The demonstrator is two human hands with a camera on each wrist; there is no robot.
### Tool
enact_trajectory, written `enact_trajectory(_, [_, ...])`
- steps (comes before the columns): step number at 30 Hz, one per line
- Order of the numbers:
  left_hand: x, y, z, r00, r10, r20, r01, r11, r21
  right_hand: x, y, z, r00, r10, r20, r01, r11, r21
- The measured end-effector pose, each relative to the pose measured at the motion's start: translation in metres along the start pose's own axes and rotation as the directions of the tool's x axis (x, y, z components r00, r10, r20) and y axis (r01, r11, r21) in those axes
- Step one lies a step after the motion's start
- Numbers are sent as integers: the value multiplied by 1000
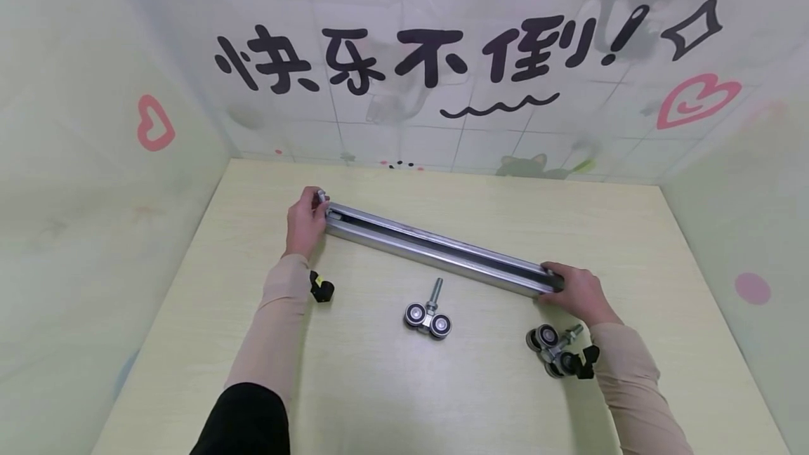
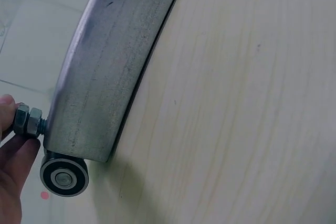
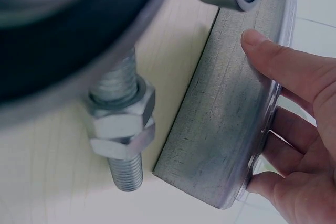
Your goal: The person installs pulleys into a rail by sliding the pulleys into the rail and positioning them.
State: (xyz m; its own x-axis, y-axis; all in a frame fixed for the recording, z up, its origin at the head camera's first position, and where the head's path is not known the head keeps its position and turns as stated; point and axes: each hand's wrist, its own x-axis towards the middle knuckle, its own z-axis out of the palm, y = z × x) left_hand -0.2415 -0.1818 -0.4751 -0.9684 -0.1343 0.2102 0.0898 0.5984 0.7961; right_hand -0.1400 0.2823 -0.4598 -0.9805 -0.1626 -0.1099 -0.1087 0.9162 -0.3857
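Note:
A long metal channel rail (image 1: 436, 248) with a slot along its upper side lies slanted across the table. At its left end my left hand (image 1: 306, 222) pinches the threaded bolt with nuts (image 2: 29, 121) of a roller trolley. One wheel (image 2: 64, 178) of that trolley sticks out at the rail's end; its other wheels are hidden. My right hand (image 1: 578, 290) grips the rail near its right end, thumb (image 3: 262, 48) on the side face and fingers curled over the slotted side.
A second roller trolley (image 1: 415, 314) lies mid-table in front of the rail, its bolt pointing away. Another trolley (image 1: 548, 337) sits beside my right wrist, close to that wrist camera. Printed cloth walls (image 1: 404, 139) stand behind and at both sides of the pale wooden table (image 1: 379, 385).

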Motion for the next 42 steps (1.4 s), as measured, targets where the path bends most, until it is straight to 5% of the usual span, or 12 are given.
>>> enact_trajectory(42, [-4,7,8,992,73,103,-78,996,47,0,-2,0,1000,6,13,-6,1000,2])
